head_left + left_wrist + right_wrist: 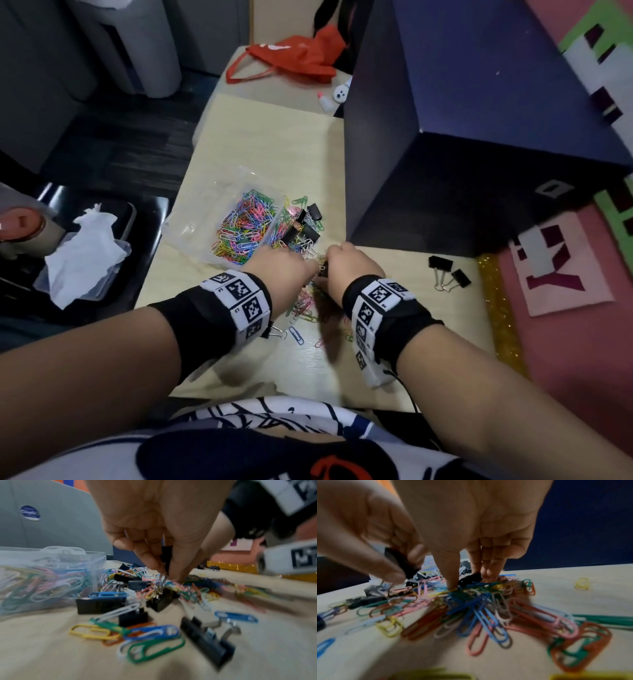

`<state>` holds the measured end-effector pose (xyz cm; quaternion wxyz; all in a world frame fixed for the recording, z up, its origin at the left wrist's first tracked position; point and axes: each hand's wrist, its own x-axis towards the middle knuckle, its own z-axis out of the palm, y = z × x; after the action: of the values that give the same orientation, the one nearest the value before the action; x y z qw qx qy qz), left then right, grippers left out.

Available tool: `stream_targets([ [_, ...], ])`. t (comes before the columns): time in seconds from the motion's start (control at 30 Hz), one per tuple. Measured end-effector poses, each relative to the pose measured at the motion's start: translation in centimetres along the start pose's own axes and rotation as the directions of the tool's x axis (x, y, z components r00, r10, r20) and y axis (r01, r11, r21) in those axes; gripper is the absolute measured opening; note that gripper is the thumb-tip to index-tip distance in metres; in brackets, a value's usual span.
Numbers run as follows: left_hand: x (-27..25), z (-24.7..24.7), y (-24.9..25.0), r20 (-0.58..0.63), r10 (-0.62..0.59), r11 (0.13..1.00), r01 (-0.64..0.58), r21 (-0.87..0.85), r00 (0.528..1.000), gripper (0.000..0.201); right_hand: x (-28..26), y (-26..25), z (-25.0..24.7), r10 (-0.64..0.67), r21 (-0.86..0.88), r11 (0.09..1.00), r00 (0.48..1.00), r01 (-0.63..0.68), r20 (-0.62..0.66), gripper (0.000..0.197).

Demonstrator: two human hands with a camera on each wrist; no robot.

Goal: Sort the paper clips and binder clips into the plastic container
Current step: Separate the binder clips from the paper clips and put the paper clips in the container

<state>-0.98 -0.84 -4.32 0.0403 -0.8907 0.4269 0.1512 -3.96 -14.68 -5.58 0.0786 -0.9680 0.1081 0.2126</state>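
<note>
The left hand (154,524) pinches a black binder clip (165,559) between thumb and fingertips, its wire handles hanging down. The right hand (471,527) points its fingers together down into the loose paper clips (479,608), touching another small black clip (471,579). Both work mid-desk (376,359), just beside the plastic container (191,222) toward its left edge. Binder clips look stiff and light, best gripped by the body; the smooth paper clips probably tangle, so lifting several may drag others.

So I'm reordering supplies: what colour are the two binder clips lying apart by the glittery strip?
Black bodies with silver wire handles: the two binder clips, clearest in the head view.
</note>
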Motion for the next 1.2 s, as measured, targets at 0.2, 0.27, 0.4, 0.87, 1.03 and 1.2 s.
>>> stream_targets([
  [0.2, 0.6, -1.1, -0.4, -0.034, -0.064, 0.978, 0.056, -0.202, 0.997, 0.028, 0.3, 1.0, -0.4, -0.042, 0.002, 0.999, 0.999, 0.042, -0.024, 0.038],
  [0.27, 0.9, -1.4, -0.7, -0.010, -0.093, 0.972, 0.089, -0.218, 0.996, 0.021, 0.1, 1.4, -0.6, -0.069, -0.003, 0.998, 0.998, 0.069, -0.001, 0.030],
  [0.4, 1.5, -1.8, -0.6, -0.033, -0.153, 0.961, 0.140, -0.239, 0.988, 0.007, -0.7, 2.4, -0.9, -0.071, 0.138, 0.988, 0.997, 0.072, -0.012, 0.019],
  [0.87, 6.1, -3.4, 5.1, -0.071, -0.163, 0.735, 0.073, -0.674, 0.984, 0.031, -3.5, 11.5, -0.7, 0.467, 0.615, 0.729, 0.875, -0.299, -0.129, 0.019],
  [1.03, 6.4, -3.1, 6.0, -0.082, -0.071, 0.802, 0.008, -0.598, 0.994, 0.040, -4.5, 12.1, -0.8, 0.517, 0.553, 0.744, 0.848, -0.376, -0.119, 0.031],
  [1.2, 5.3, -1.1, 4.1, 0.135, -0.078, 0.968, 0.107, -0.227, 0.988, 0.045, -4.7, 10.4, 0.3, 0.370, 0.367, 0.852, 0.925, -0.374, 0.083, 0.047],
])
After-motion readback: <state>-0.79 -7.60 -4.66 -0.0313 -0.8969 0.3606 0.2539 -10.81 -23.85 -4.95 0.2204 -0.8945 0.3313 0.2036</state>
